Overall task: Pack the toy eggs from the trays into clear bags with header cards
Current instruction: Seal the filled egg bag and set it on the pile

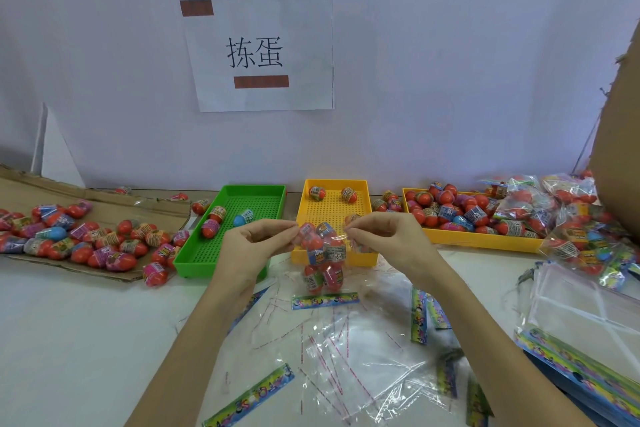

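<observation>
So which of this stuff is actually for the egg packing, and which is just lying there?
For the job:
- bag of eggs, held up by left hand and right hand
- green tray
- yellow tray
- empty bags
- packed bags

Lying about:
- wall sign
- cardboard sheet
- peeled strips

Your left hand (254, 242) raised at centre, thumb and forefinger pinched together, your right hand (382, 236) level beside it, fingertips likewise pinched, both bare forearms reaching forward, wrists slightly bent
</observation>
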